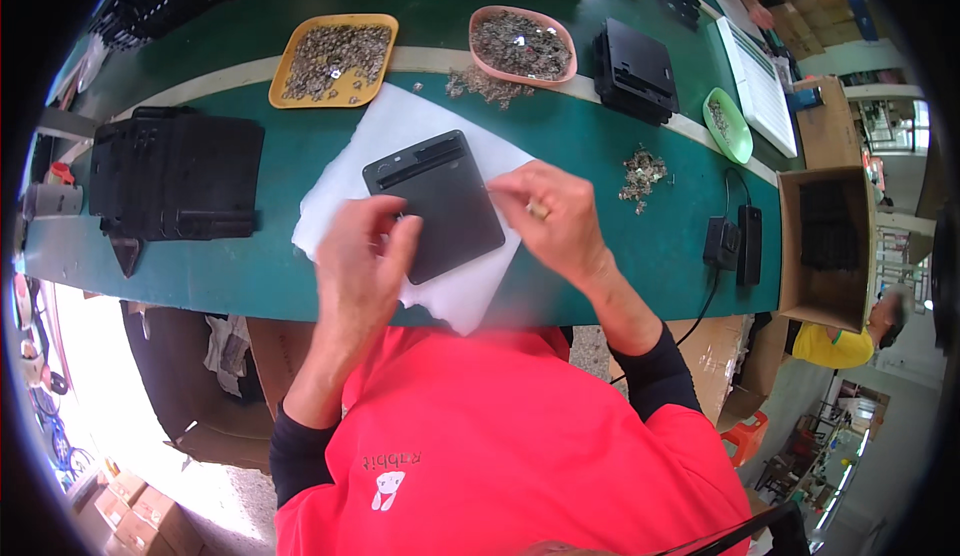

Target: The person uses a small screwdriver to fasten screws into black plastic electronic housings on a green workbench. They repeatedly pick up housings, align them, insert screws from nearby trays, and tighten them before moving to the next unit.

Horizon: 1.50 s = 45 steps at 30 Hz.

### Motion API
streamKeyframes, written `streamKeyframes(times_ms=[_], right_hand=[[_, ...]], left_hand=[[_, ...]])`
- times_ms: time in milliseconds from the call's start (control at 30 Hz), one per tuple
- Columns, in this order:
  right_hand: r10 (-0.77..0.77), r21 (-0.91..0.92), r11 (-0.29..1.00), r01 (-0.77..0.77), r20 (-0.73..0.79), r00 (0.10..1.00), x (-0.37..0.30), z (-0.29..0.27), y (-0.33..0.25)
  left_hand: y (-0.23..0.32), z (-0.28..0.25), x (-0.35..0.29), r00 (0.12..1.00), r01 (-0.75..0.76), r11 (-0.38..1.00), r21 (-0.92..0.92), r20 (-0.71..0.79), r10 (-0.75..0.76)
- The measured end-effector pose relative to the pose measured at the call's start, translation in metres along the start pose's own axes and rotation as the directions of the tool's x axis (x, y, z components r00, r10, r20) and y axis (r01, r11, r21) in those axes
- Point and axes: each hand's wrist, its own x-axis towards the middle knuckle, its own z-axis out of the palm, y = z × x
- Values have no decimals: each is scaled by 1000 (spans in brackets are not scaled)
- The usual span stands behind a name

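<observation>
A flat black plastic panel (450, 218) with rounded corners and a raised slotted bar near its far end lies tilted on a white foam sheet (335, 181). My left hand (362, 261) hovers over its left edge, fingers curled, with a gap between thumb and forefinger and nothing visible between them. At the panel's right edge, my right hand (555, 218) has thumb and forefinger pinched together. Whatever sits in that pinch is too small to make out. A ring shows on one right finger.
Small metal parts fill a yellow tray (283, 91), a pink tray (545, 81) and a green tray (738, 136). Loose metal pieces (641, 174) lie at right. Black panels are stacked at left (180, 176) and far right (637, 71). Black adapters (748, 246) sit beside an open carton (875, 256).
</observation>
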Motion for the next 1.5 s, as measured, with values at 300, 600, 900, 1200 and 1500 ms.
streamKeyframes(times_ms=[300, 600, 900, 1200, 1500], right_hand=[[-368, -121, 921, 369, 38, 929, -1, 24, -11], [-114, 65, 992, 107, 116, 987, 2, 25, -19], [607, 527, 470, -708, 389, 693, 8, 24, -20], [595, 587, 310, -748, 494, 634, 22, 5, -4], [579, -45, 804, -593, 290, 762, 55, 22, 26]], left_hand=[[-12, 27, 10, 887, 452, 586, -673, 408, -216], [-12, 17, 17, 894, 424, 618, -662, 415, -169], [-14, 35, 20, 969, 216, 803, -555, 224, -105], [-9, 31, 40, 957, -188, 960, -209, 179, 226], [-29, 55, 30, 865, -499, 743, 446, 199, 461]])
